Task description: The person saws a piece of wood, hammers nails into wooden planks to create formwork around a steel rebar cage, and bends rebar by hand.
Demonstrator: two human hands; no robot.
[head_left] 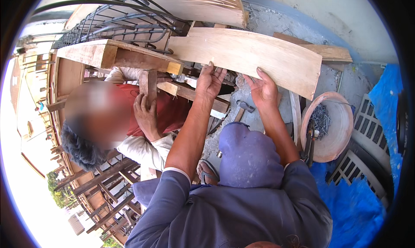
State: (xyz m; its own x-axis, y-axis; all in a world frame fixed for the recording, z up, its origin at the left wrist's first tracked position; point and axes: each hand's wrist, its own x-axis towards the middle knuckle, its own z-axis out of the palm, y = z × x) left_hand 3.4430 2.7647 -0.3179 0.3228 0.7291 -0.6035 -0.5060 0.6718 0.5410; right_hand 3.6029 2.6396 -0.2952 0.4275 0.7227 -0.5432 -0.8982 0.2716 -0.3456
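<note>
A long, pale plywood strip stretches across the upper middle, its right end cut at a slant. Along its near edge, my left hand grips it with the thumb on the edge. Farther right, my right hand holds the same edge, thumb on the upper face and the other fingers partly hidden beneath. Below the strip, between my forearms, a hammer with a wooden handle lies on the rough concrete. To the left, a co-worker in a red top has a hand on a short wooden block.
A pinkish round basin with nails and a dark tool stands at the right, beside grey slotted crates and blue sheeting. Rebar and timber formwork crowd the upper left. A plywood panel lies beyond the strip.
</note>
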